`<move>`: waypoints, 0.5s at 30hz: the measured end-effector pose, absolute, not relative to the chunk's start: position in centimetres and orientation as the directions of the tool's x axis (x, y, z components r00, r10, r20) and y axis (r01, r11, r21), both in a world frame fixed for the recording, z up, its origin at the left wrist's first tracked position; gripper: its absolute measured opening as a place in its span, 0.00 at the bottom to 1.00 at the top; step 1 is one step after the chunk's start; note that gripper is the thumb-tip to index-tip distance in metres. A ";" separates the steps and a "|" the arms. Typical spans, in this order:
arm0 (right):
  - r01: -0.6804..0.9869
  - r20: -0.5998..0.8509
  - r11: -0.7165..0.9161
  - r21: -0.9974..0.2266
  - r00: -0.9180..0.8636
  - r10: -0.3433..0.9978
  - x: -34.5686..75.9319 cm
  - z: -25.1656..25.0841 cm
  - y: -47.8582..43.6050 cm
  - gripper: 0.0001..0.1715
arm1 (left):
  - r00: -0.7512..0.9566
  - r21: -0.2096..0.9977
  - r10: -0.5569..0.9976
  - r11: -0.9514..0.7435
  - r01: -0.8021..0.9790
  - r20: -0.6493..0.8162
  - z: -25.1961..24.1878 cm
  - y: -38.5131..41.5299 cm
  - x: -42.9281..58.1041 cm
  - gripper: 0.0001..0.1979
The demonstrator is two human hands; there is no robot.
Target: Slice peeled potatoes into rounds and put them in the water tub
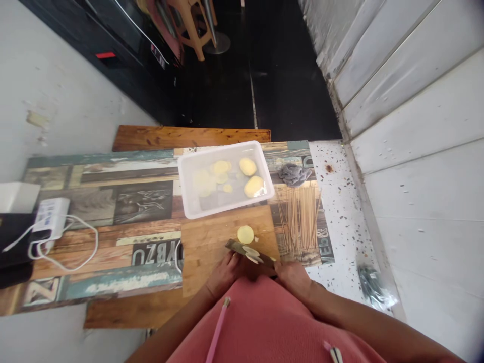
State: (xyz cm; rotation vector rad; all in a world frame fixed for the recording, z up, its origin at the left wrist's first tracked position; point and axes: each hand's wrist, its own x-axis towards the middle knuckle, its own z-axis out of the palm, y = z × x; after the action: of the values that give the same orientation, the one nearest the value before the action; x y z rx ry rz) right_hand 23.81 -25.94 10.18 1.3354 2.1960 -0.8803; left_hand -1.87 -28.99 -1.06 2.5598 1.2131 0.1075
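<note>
My left hand (226, 272) and my right hand (293, 276) rest at the near edge of a wooden cutting board (204, 242), partly hidden by my pink top. My right hand is closed on the handle end of a knife (238, 248). The blade lies across the board with pale potato slices (251, 253) on it. My left hand's fingers curl at the blade's left end; what they hold is hidden. One round potato slice (245, 234) lies on the board just beyond the blade.
A clear plastic tub (189, 201) with water and peeled potatoes (254, 186) stands behind the board. Several wooden skewers (298, 217) and a grey cloth (294, 174) lie to the right. A white charger with cable (51, 218) sits far left. A dark bundle (372, 287) lies near the wall.
</note>
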 end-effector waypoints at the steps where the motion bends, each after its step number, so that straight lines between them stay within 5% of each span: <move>1: 0.893 -0.634 0.337 -0.300 -0.450 0.629 24.1 10.8 -26.2 0.08 | 0.625 0.337 0.774 -0.565 0.753 -0.100 -0.9 -28.9 -1.9 0.19; 8: 0.902 -0.549 0.348 -0.257 -0.432 0.715 25.6 12.3 -28.2 0.09 | 0.546 0.480 0.834 -0.448 0.754 -0.081 -0.1 -28.5 -2.3 0.16; 15: 0.897 -0.560 0.355 -0.262 -0.441 0.701 25.6 12.1 -28.1 0.09 | 0.544 0.471 0.838 -0.460 0.752 -0.051 -0.7 -28.9 -2.2 0.17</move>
State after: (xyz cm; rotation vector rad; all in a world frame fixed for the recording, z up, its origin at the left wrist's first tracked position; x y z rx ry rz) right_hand 25.62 -28.11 12.06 1.4062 2.2720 -0.7738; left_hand -2.22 -28.92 -0.69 2.3420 1.2907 0.2603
